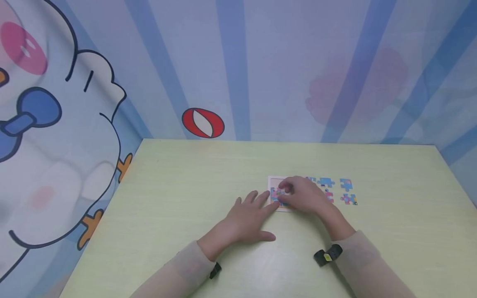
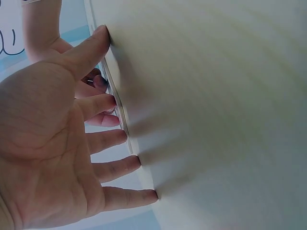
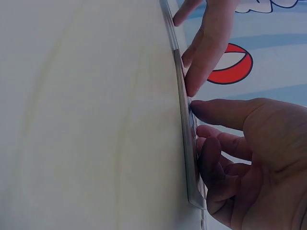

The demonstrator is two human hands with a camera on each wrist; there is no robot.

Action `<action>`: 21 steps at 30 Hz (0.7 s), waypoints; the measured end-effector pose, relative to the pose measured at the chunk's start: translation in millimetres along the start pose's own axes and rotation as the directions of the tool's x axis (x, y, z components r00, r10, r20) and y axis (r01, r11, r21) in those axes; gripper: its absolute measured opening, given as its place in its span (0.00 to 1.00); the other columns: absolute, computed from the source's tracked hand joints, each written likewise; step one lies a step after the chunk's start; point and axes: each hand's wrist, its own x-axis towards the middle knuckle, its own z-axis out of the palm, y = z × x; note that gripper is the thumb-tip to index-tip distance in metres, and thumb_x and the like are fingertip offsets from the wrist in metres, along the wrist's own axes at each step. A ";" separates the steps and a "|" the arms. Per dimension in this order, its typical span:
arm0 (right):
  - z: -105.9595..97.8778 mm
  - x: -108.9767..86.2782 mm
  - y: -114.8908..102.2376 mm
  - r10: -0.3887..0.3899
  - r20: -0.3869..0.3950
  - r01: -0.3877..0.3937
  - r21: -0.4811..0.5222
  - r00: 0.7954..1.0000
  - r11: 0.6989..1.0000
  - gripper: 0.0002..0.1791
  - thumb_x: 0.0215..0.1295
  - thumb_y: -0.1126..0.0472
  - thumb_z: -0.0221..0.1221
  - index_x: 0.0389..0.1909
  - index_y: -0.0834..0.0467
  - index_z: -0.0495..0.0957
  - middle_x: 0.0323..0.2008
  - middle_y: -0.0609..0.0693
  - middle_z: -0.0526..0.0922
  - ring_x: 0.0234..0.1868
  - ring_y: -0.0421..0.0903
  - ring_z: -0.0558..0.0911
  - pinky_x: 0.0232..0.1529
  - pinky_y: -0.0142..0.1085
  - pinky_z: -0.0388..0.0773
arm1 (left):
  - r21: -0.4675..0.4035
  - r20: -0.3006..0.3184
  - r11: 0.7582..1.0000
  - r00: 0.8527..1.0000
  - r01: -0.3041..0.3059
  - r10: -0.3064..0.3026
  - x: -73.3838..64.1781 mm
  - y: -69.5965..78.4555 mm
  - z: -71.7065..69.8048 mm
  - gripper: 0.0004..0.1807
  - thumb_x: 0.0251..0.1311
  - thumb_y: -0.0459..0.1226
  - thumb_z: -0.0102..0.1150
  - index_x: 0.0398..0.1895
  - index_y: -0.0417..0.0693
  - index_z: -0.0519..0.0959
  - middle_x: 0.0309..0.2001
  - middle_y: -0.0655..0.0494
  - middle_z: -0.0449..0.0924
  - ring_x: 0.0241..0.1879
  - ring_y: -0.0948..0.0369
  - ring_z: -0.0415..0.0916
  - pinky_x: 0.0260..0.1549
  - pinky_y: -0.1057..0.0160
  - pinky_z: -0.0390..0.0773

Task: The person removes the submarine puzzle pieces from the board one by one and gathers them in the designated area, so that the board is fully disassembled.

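Observation:
A shallow puzzle tray (image 1: 273, 179) with a pale border lies on the table, several jigsaw pieces in its lower left part. My right hand (image 1: 303, 194) is over it, thumb and curled fingers round a small puzzle piece (image 1: 278, 193) low in the tray. In the right wrist view the thumb (image 3: 220, 111) is right at the tray's surface, and the hand hides much of the tray. My left hand (image 1: 247, 219) is spread flat-fingered, its fingertips on the table and at the tray's left edge. In the left wrist view its fingers (image 2: 115, 170) are straight and hold nothing.
Loose jigsaw pieces (image 1: 345, 184) lie to the right of the tray, some partly behind the right hand. The pale table (image 1: 186, 174) meets a printed wall (image 1: 261, 82) at its back edge. A dark wrist strap (image 1: 328, 255) is at the right cuff.

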 end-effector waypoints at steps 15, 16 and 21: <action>1.9 4.6 -1.3 0.024 -0.004 -0.025 -0.023 1.000 0.999 0.19 0.64 0.54 0.70 0.52 0.59 0.84 0.42 0.51 0.84 0.43 0.50 0.80 0.48 0.49 0.78 | 0.014 -0.011 1.000 1.000 -0.004 0.004 -0.4 -0.8 -0.3 0.50 0.63 0.69 0.59 0.84 0.66 0.55 0.83 0.52 0.47 0.79 0.43 0.50 0.66 0.33 0.65; 2.0 4.8 -1.1 0.022 -0.009 -0.022 -0.026 1.000 0.999 0.19 0.64 0.55 0.70 0.52 0.59 0.83 0.42 0.51 0.84 0.43 0.50 0.81 0.49 0.50 0.78 | 0.014 -0.012 1.000 1.000 -0.005 0.005 -0.2 -0.6 -0.2 0.50 0.62 0.69 0.59 0.84 0.66 0.55 0.83 0.53 0.48 0.79 0.43 0.50 0.66 0.33 0.66; 3.1 4.7 -0.7 0.023 -0.026 -0.023 -0.010 0.999 1.000 0.15 0.68 0.55 0.66 0.50 0.58 0.83 0.43 0.49 0.85 0.43 0.49 0.82 0.48 0.50 0.79 | 0.011 -0.012 1.000 1.000 -0.005 0.005 0.0 -0.2 0.1 0.50 0.62 0.69 0.59 0.84 0.67 0.55 0.83 0.53 0.47 0.79 0.43 0.50 0.66 0.33 0.66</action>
